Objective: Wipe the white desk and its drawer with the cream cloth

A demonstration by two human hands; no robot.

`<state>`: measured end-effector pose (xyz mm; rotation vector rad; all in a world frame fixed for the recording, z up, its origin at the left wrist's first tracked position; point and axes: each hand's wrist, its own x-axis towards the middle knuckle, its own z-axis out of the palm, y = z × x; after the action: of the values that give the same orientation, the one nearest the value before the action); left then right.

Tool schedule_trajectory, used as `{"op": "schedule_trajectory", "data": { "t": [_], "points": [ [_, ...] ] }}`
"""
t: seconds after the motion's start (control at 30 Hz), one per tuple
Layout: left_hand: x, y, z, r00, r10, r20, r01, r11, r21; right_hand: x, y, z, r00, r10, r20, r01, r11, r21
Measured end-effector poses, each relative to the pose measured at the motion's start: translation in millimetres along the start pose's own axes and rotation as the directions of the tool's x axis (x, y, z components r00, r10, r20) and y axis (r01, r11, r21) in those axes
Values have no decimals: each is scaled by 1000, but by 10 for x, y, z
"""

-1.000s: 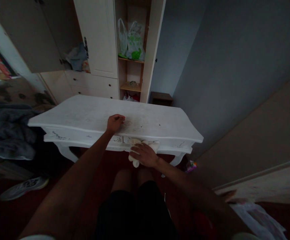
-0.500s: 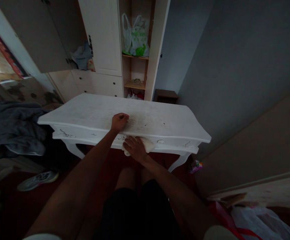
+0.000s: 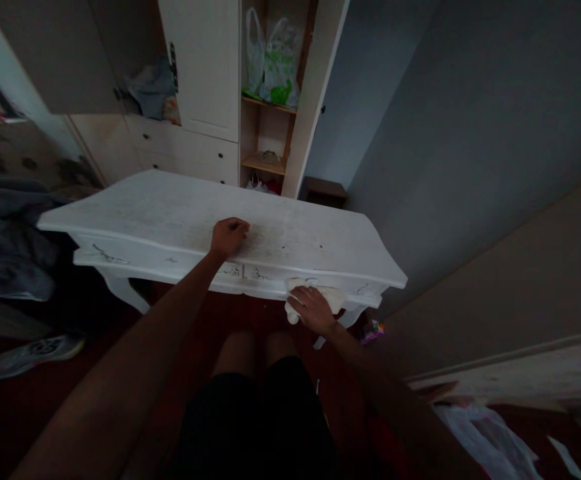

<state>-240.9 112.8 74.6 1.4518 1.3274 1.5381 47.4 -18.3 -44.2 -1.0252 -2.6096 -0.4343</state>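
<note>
My right hand (image 3: 312,309) presses a cream-white cloth (image 3: 334,297) against the front of a white desk (image 3: 205,200), toward its right end. The cloth bunches under the fingers and covers part of the drawer front. Loosely curled, my left hand (image 3: 229,237) rests on the desktop near its front edge, with nothing visible in it. Grey smudges mark the desktop around that hand. Dark worn patterns show on the drawer fronts.
Beyond the desk stands a white wardrobe (image 3: 205,80) with an open door; a plastic bag (image 3: 279,70) sits on its shelf. Dark clothing (image 3: 10,233) is piled at left above a shoe (image 3: 33,353). Another plastic bag (image 3: 490,440) lies at lower right, near the wall (image 3: 470,200).
My right hand has slid the cloth rightward along the drawer front, from near the middle to the right-hand drawer. My left hand stays on the desktop. The view has shifted slightly.
</note>
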Motion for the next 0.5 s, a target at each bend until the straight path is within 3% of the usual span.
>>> {"op": "schedule_trajectory", "data": {
  "t": [0.1,0.3,0.4,0.5],
  "points": [
    [-4,6,0,1000,7,-3,-6,1000,11,-350,246,-34,999,-12,-30,10,998,-68],
    [-9,9,2,999,35,-1,-35,995,89,-994,741,-309,966,197,-170,-230,952,-200],
    [0,-9,20,1000,27,-6,-26,990,140,-1075,835,-433,906,298,-300,-362,914,-185],
    [-7,-12,41,996,85,22,-88,963,254,-907,686,-417,803,407,-436,-484,872,-77]
  ]
}}
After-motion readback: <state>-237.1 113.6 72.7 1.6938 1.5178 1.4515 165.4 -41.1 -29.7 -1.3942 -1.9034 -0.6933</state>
